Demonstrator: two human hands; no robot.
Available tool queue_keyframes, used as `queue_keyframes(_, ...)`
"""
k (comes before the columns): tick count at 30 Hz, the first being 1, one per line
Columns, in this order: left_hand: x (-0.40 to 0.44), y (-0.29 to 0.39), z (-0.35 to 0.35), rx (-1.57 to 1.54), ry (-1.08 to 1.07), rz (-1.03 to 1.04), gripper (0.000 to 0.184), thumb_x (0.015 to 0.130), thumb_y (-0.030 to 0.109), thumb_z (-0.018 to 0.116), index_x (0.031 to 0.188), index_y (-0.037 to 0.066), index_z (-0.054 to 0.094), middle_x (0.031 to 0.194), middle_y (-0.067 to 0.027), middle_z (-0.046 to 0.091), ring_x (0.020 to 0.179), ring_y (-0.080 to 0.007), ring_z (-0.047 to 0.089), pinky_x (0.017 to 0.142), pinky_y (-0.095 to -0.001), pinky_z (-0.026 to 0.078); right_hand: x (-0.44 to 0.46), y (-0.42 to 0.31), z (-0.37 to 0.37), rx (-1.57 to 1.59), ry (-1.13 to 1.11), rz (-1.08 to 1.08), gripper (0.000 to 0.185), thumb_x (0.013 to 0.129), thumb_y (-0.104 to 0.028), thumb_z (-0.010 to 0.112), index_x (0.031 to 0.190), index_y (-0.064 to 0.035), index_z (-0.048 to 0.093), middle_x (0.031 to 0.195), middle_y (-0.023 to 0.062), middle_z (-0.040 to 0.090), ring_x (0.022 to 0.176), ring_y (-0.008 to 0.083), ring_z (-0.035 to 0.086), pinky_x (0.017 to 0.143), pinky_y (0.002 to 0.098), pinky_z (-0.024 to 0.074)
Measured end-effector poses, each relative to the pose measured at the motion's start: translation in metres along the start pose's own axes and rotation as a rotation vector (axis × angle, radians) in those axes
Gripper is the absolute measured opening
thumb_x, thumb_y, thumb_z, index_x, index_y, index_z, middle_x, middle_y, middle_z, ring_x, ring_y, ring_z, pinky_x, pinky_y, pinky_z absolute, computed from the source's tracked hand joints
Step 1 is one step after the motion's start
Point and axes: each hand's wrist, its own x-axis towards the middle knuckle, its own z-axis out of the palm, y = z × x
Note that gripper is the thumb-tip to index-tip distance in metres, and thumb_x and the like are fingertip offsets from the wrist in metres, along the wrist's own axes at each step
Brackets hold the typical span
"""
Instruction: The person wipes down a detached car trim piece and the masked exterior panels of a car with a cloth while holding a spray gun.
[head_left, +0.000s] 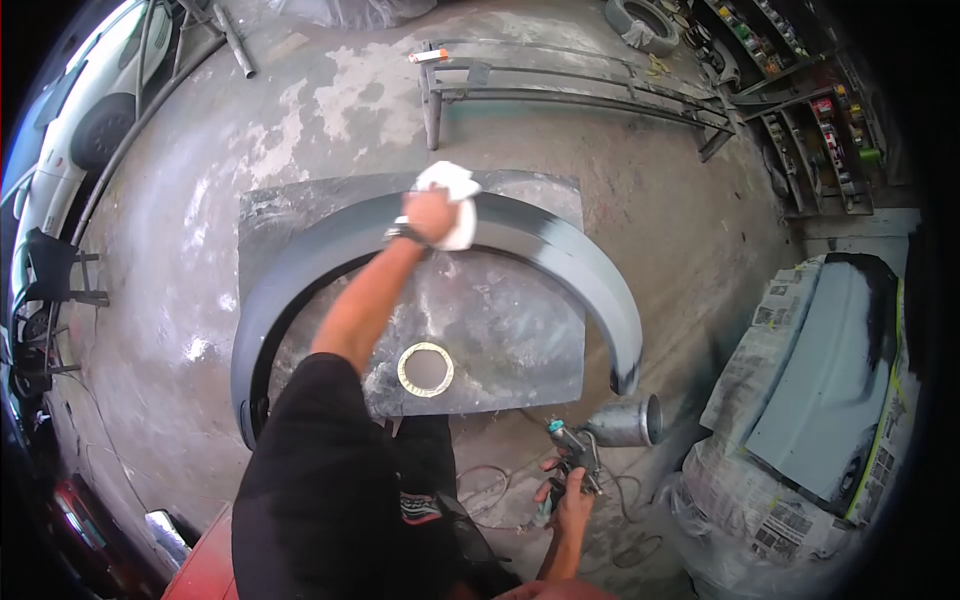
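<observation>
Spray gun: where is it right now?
The spray gun is in the right hand, lower right of centre in the head view, just below the right end of the grey arch.

A crumpled white cloth [463, 225] overlaps the two-tone grey arch [592, 264], a tilted spray gun [583, 450] nearby.

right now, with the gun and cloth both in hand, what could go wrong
In this view the spray gun in the right hand shows close to the right end of the curved panel; a swing might knock it. The left hand holds a white cloth at the panel with its wristband close to the surface, which might get scratched. The tape roll lies near the front edge of the board and could be nudged off.
</observation>
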Motion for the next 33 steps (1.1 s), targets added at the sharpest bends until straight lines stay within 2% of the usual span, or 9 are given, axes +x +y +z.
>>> queue_keyframes(6,-0.078,-0.112,-0.050,0.027,0.392,-0.172,0.044,0.098,0.032,0.057,0.113,-0.006,0.070,0.125,-0.0276,0.065,0.114,-0.0448,0.063,0.096,-0.0576,0.048,0.011,0.022,0.059,-0.007,-0.125,-0.029,0.064,0.105,-0.052,0.052,0.135,0.0034,0.055,0.103,0.0130,0.069,0.054,0.0170,0.061,0.049,0.0285,0.0468)
queue_keyframes(11,-0.059,-0.009,-0.005,0.037,0.328,-0.062,0.050,0.098,0.036,0.058,0.116,-0.010,0.069,0.120,-0.0265,0.066,0.108,-0.0410,0.063,0.097,-0.0553,0.042,0.006,0.011,0.041,-0.056,-0.117,-0.033,0.065,0.105,-0.053,0.052,0.137,0.0032,0.054,0.105,0.0135,0.069,0.054,0.0173,0.061,0.049,0.0288,0.0469)
queue_keyframes(13,-0.037,0.053,0.031,-0.014,0.350,0.012,0.061,0.099,0.043,0.055,0.124,-0.012,0.062,0.122,-0.0286,0.066,0.116,-0.0439,0.060,0.110,-0.0566,0.036,0.002,0.008,0.035,-0.062,-0.090,-0.039,0.064,0.105,-0.052,0.052,0.137,0.0026,0.054,0.106,0.0134,0.070,0.054,0.0173,0.061,0.049,0.0289,0.0468)
queue_keyframes(17,-0.028,0.140,0.011,-0.031,0.038,0.372,0.055,0.098,0.039,0.058,0.137,0.002,0.059,0.146,-0.0180,0.055,0.129,-0.0409,0.053,0.114,-0.0576,0.033,0.009,0.006,0.033,-0.075,-0.007,-0.058,0.057,0.106,-0.050,0.051,0.133,0.0009,0.055,0.109,0.0132,0.071,0.052,0.0174,0.061,0.047,0.0289,0.0461)
queue_keyframes(18,-0.029,0.132,0.013,-0.057,0.112,0.380,0.054,0.096,0.039,0.060,0.137,0.002,0.060,0.148,-0.0162,0.053,0.129,-0.0405,0.053,0.112,-0.0583,0.034,0.018,0.000,0.033,-0.078,0.016,-0.067,0.055,0.107,-0.049,0.051,0.131,0.0005,0.056,0.110,0.0132,0.071,0.051,0.0174,0.060,0.047,0.0288,0.0458)
queue_keyframes(20,-0.034,0.108,0.024,-0.106,0.257,0.397,0.054,0.093,0.037,0.064,0.136,0.004,0.061,0.150,-0.0127,0.051,0.128,-0.0396,0.054,0.110,-0.0597,0.037,0.053,-0.017,0.036,-0.047,0.110,-0.073,0.041,0.106,-0.036,0.057,0.127,-0.0014,0.059,0.107,0.0107,0.074,0.051,0.0172,0.060,0.048,0.0311,0.0466)
queue_keyframes(24,-0.077,-0.020,0.013,-0.169,0.309,0.077,0.045,0.091,0.021,0.066,0.133,0.005,0.062,0.149,-0.0172,0.051,0.130,-0.0394,0.053,0.110,-0.0611,0.034,0.165,-0.042,0.036,-0.005,0.174,-0.190,0.046,0.106,-0.046,0.054,0.126,-0.0047,0.059,0.104,0.0124,0.073,0.046,0.0162,0.057,0.040,0.0281,0.0419)
queue_keyframes(26,-0.124,-0.100,0.004,-0.207,0.422,-0.051,0.036,0.091,0.014,0.063,0.125,0.002,0.066,0.143,-0.0200,0.057,0.126,-0.0377,0.055,0.110,-0.0532,0.037,0.220,-0.059,0.042,0.004,0.127,-0.206,0.048,0.105,-0.048,0.056,0.126,-0.0052,0.059,0.102,0.0131,0.073,0.046,0.0158,0.056,0.039,0.0275,0.0410)
queue_keyframes(33,-0.349,-0.273,0.015,-0.237,0.458,-0.674,0.037,0.102,0.020,0.055,0.129,-0.003,0.063,0.136,-0.0258,0.060,0.127,-0.0425,0.055,0.111,-0.0440,0.043,0.316,-0.116,0.161,-0.011,-0.055,-0.159,0.054,0.099,-0.054,0.062,0.116,-0.0032,0.063,0.087,0.0138,0.070,0.044,0.0184,0.056,0.037,0.0303,0.0410)
